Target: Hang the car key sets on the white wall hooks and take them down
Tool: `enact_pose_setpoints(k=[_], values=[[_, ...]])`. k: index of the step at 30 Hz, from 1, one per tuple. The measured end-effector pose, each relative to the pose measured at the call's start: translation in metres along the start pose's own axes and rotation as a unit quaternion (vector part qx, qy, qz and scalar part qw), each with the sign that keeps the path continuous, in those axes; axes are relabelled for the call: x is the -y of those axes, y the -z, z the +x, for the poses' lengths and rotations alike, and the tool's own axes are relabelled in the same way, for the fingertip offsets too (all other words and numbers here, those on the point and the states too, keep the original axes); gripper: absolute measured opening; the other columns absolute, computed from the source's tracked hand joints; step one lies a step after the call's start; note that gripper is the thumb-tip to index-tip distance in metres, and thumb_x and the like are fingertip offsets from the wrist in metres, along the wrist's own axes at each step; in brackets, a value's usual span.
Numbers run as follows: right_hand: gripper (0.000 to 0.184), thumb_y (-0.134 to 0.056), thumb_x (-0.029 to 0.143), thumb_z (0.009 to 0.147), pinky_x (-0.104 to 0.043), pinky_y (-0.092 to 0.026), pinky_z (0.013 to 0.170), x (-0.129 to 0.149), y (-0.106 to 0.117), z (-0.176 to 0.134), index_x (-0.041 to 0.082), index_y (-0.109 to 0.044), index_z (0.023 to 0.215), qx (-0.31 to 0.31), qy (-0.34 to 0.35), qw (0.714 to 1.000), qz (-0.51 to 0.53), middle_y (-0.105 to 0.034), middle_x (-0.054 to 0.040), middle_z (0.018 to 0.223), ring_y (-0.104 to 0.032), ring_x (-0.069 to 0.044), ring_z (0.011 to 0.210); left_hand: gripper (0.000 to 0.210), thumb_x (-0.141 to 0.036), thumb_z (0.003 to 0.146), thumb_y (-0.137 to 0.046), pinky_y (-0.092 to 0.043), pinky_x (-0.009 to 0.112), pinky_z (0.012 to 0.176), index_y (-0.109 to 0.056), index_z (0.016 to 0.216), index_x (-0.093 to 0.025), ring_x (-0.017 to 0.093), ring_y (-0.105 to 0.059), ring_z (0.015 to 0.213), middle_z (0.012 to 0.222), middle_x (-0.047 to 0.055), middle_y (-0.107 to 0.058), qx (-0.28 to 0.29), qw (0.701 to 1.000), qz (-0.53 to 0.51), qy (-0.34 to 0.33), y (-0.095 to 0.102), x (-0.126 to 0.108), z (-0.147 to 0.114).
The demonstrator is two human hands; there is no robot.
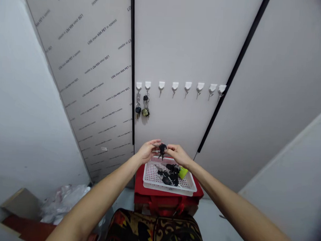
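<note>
Between my two hands, above the basket, is a bunch of keys (162, 148) with black heads. My left hand (148, 151) grips its left side, fingers closed around the metal parts. From the right, my right hand (178, 153) pinches the same bunch. Just below sits a white perforated plastic basket (151, 181) holding several more black-headed keys (170, 175) and a bright yellow-green item (183, 172). On the door ahead, one key bunch (138, 110) hangs from the leftmost hook and another key bunch (145, 111) from the hook beside it.
Several white adhesive hooks (188, 87) run in a row across the pale door panel (184, 44). The basket rests on a red cloth-covered support (139, 190). Crumpled clear plastic (65, 201) and a cardboard piece (22, 203) lie at lower left. Walls stand on both sides.
</note>
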State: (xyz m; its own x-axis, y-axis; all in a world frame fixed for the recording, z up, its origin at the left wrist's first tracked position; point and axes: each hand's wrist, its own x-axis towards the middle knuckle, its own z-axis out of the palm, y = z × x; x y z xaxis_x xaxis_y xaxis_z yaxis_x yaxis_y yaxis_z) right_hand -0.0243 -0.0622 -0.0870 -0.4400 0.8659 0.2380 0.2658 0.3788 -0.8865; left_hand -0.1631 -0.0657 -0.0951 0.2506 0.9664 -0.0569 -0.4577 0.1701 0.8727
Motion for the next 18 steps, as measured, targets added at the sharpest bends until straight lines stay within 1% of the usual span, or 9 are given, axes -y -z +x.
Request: enact_pose_setpoints(k=[2, 4, 7, 9, 10, 12, 14, 16, 18], values=[[0.014, -0.045, 0.025, 0.059, -0.02, -0.033, 0.056, -0.001, -0.002, -0.003, 0.014, -0.048, 0.052, 0.009, 0.051, 0.997, -0.062, -0.046, 0.0029, 0.055, -0.042, -0.007, 0.056, 0.018, -0.014, 0.059, -0.052, -0.037, 0.02, 0.054, -0.051, 0.078, -0.015, 0.007, -0.051, 0.059, 0.071, 0.003, -0.057, 0.016, 1.0, -0.006, 0.0, -0.001, -0.003, 0.0], [0.012, -0.044, 0.024, 0.06, -0.021, -0.033, 0.057, -0.001, -0.004, -0.005, 0.014, -0.048, 0.054, -0.001, 0.056, 0.997, -0.059, -0.047, 0.0028, 0.056, -0.042, -0.008, 0.057, 0.018, -0.014, 0.058, -0.054, -0.037, 0.019, 0.055, -0.051, 0.076, -0.014, 0.007, -0.05, 0.058, 0.068, 0.002, -0.056, 0.016, 1.0, 0.006, -0.001, -0.002, -0.005, 0.0], [0.013, -0.042, 0.026, 0.06, -0.021, -0.035, 0.054, 0.0, -0.009, -0.005, 0.014, -0.048, 0.057, -0.034, -0.008, 0.998, 0.048, -0.047, 0.0032, 0.052, -0.042, -0.007, 0.052, 0.015, -0.016, 0.058, -0.054, -0.035, 0.018, 0.053, -0.051, 0.073, -0.014, 0.005, -0.049, 0.055, 0.064, 0.0, -0.054, -0.019, 0.999, 0.021, -0.025, 0.0, -0.003, 0.001], [0.013, -0.042, 0.028, 0.06, -0.021, -0.035, 0.052, 0.001, -0.01, -0.004, 0.015, -0.046, 0.058, -0.055, -0.053, 0.987, 0.144, -0.049, 0.0026, 0.052, -0.043, -0.008, 0.05, 0.015, -0.022, 0.06, -0.053, -0.034, 0.019, 0.055, -0.052, 0.073, -0.013, 0.007, -0.049, 0.058, 0.066, 0.001, -0.055, -0.035, 0.998, 0.04, -0.033, 0.002, 0.0, 0.0], [0.013, -0.043, 0.028, 0.059, -0.022, -0.036, 0.052, 0.002, -0.011, -0.004, 0.016, -0.045, 0.059, -0.06, -0.069, 0.977, 0.19, -0.05, 0.0019, 0.052, -0.044, -0.008, 0.051, 0.017, -0.025, 0.061, -0.051, -0.034, 0.019, 0.055, -0.052, 0.074, -0.013, 0.008, -0.049, 0.06, 0.068, 0.002, -0.055, -0.03, 0.998, 0.051, -0.021, 0.004, 0.001, -0.001], [0.013, -0.044, 0.029, 0.058, -0.023, -0.037, 0.052, 0.005, -0.01, -0.003, 0.017, -0.043, 0.06, -0.064, -0.085, 0.956, 0.273, -0.053, 0.0002, 0.056, -0.047, -0.01, 0.055, 0.024, -0.033, 0.062, -0.048, -0.033, 0.021, 0.057, -0.053, 0.075, -0.014, 0.009, -0.049, 0.064, 0.071, 0.003, -0.055, -0.005, 0.998, 0.064, 0.028, 0.006, 0.004, -0.004], [0.012, -0.045, 0.029, 0.058, -0.025, -0.038, 0.054, 0.006, -0.008, -0.001, 0.017, -0.043, 0.062, -0.068, -0.09, 0.937, 0.33, -0.055, -0.001, 0.06, -0.05, -0.012, 0.06, 0.031, -0.041, 0.063, -0.044, -0.033, 0.022, 0.059, -0.053, 0.075, -0.014, 0.009, -0.048, 0.063, 0.069, 0.002, -0.055, 0.023, 0.995, 0.054, 0.077, 0.007, 0.007, -0.007], [0.009, -0.043, 0.027, 0.059, -0.026, -0.038, 0.057, 0.007, -0.006, 0.0, 0.018, -0.043, 0.062, -0.075, -0.096, 0.922, 0.367, -0.055, -0.0014, 0.062, -0.051, -0.012, 0.063, 0.036, -0.046, 0.062, -0.041, -0.033, 0.023, 0.06, -0.053, 0.073, -0.014, 0.009, -0.048, 0.062, 0.064, 0.001, -0.054, 0.038, 0.994, 0.036, 0.092, 0.007, 0.01, -0.008], [0.007, -0.04, 0.026, 0.061, -0.027, -0.038, 0.06, 0.006, -0.002, 0.002, 0.018, -0.042, 0.061, -0.089, -0.102, 0.911, 0.389, -0.055, -0.0013, 0.063, -0.051, -0.012, 0.065, 0.033, -0.044, 0.06, -0.046, -0.033, 0.022, 0.06, -0.053, 0.071, -0.014, 0.009, -0.048, 0.061, 0.063, 0.001, -0.054, 0.054, 0.994, 0.033, 0.085, 0.008, 0.013, -0.008]])
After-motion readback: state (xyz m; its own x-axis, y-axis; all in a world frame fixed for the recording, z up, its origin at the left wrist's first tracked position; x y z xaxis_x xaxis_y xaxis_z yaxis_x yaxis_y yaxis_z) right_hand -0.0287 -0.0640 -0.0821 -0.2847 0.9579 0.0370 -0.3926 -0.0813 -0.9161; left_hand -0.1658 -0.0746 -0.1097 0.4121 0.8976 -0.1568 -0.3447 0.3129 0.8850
